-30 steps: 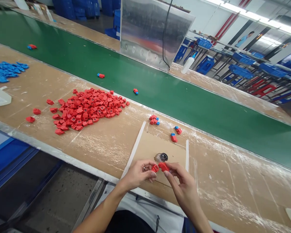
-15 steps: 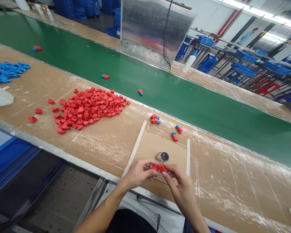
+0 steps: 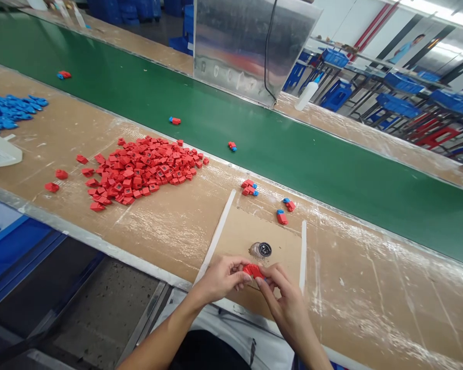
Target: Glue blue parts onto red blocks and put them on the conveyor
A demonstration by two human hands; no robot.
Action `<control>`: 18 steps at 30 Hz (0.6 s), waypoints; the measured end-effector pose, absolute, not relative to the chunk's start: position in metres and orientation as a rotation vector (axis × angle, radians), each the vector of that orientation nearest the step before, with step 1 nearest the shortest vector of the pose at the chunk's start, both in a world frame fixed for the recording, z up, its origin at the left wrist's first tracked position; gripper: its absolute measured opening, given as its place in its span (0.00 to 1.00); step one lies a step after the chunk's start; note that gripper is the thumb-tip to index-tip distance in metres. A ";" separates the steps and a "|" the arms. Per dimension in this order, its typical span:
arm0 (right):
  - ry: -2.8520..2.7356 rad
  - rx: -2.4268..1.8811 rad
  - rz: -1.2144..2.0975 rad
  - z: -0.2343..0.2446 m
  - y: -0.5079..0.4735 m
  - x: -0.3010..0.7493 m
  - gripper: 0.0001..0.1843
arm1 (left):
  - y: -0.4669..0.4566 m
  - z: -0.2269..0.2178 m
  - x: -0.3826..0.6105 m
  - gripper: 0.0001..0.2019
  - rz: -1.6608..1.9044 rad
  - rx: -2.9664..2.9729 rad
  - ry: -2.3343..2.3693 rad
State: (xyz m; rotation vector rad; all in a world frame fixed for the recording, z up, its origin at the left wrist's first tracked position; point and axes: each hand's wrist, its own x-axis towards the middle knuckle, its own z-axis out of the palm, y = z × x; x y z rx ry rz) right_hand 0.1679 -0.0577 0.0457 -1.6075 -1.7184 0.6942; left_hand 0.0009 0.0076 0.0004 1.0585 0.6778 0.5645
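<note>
My left hand (image 3: 221,277) and my right hand (image 3: 283,298) meet at the near edge of the cardboard-covered bench (image 3: 170,226). Both pinch small red plastic parts (image 3: 253,270) pressed together between the fingertips. A small round jar with a dark lid (image 3: 261,250) lies just beyond my fingers. A big heap of red parts (image 3: 139,170) lies to the left. Several joined red-and-blue pieces (image 3: 281,217) rest on the bench ahead of my hands.
A green conveyor belt (image 3: 332,169) runs behind the bench, carrying red-and-blue pieces (image 3: 232,146). A pile of blue parts (image 3: 7,110) lies far left. A metal box (image 3: 247,46) and a white squeeze bottle (image 3: 306,95) stand beyond the belt, with blue crates on racks (image 3: 397,103) behind.
The two red parts, held slightly apart a second ago, are now pushed together between my fingertips. The pieces on the belt have drifted to the right.
</note>
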 end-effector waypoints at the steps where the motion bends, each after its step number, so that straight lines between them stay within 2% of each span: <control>1: -1.727 -1.616 0.702 0.046 -0.059 0.167 0.12 | 0.008 0.001 0.000 0.12 0.548 1.078 0.678; 8: -1.753 -1.641 0.788 0.045 -0.064 0.165 0.12 | 0.008 0.000 -0.004 0.10 0.429 1.178 0.674; 18: -1.739 -1.636 0.648 0.043 -0.067 0.157 0.11 | 0.011 0.007 -0.004 0.12 0.449 1.185 0.656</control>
